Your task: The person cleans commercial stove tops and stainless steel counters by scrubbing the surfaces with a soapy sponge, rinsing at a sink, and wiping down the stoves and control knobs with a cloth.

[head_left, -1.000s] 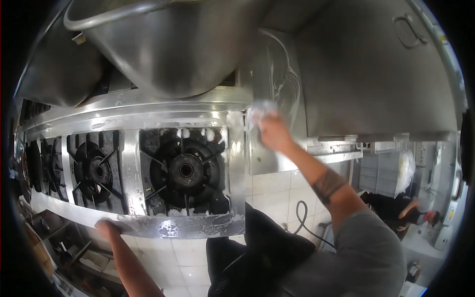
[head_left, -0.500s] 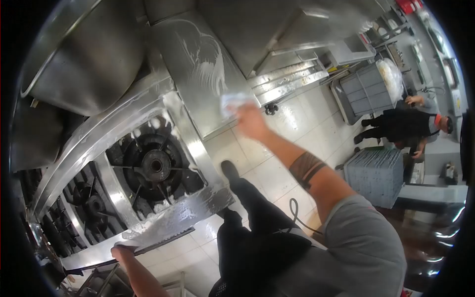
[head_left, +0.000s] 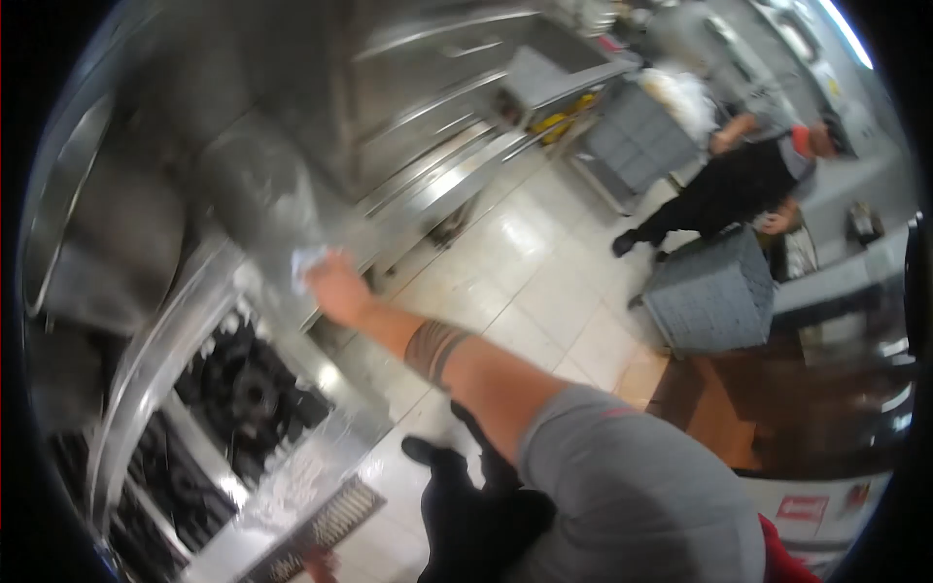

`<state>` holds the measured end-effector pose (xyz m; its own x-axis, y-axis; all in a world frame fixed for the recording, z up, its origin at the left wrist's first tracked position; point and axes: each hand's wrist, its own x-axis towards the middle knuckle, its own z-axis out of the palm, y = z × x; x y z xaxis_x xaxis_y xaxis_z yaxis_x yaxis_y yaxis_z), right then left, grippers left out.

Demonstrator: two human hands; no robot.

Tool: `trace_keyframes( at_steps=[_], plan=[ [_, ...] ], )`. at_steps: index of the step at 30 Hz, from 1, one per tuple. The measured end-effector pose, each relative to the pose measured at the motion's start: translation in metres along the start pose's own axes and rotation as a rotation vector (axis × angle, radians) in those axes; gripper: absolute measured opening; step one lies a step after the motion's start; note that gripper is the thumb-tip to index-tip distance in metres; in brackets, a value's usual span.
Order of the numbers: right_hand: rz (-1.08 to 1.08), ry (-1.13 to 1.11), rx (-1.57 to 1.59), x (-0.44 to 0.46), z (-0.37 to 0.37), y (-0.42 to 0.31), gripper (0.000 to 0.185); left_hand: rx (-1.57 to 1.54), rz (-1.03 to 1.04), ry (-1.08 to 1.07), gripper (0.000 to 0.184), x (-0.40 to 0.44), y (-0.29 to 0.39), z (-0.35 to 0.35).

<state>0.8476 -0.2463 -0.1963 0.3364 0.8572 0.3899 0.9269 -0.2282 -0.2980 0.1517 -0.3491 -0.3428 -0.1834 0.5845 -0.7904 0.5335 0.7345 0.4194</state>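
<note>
My right hand (head_left: 338,289) is closed around a whitish cloth (head_left: 307,269), its details smeared by motion. The cloth is at a steel counter (head_left: 258,185) streaked with white suds. Beside that counter is a gas stove (head_left: 321,364) with black burners and foam along its metal edges. Low in the view, my left hand (head_left: 319,564) shows only in part near the stove's front edge; it is blurred and its fingers cannot be made out.
Large steel pots (head_left: 121,243) stand along the stove's far side. On the right a co-worker (head_left: 729,189) in dark clothes stands between grey crates (head_left: 714,291) and a grey bin (head_left: 637,136). Pale tiles (head_left: 515,243) cover the floor.
The view has swung toward the right, so the stove and counter sit further left and lower. My left hand, earlier on the stove's front edge, now shows at the bottom. The cloth stays in my right hand.
</note>
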Motion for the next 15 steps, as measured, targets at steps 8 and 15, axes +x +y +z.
trace_keyframes(
  at_steps=[8,15],
  plan=[
    [0.216,-0.434,-0.008,-0.093,-0.096,0.138,0.021,0.797,0.262,-0.639,0.035,-0.063,0.116,0.215],
    [1.058,-0.548,-0.153,-0.455,-0.254,0.201,0.039,0.955,0.566,-0.843,0.032,-0.123,0.195,0.289]
  ],
)
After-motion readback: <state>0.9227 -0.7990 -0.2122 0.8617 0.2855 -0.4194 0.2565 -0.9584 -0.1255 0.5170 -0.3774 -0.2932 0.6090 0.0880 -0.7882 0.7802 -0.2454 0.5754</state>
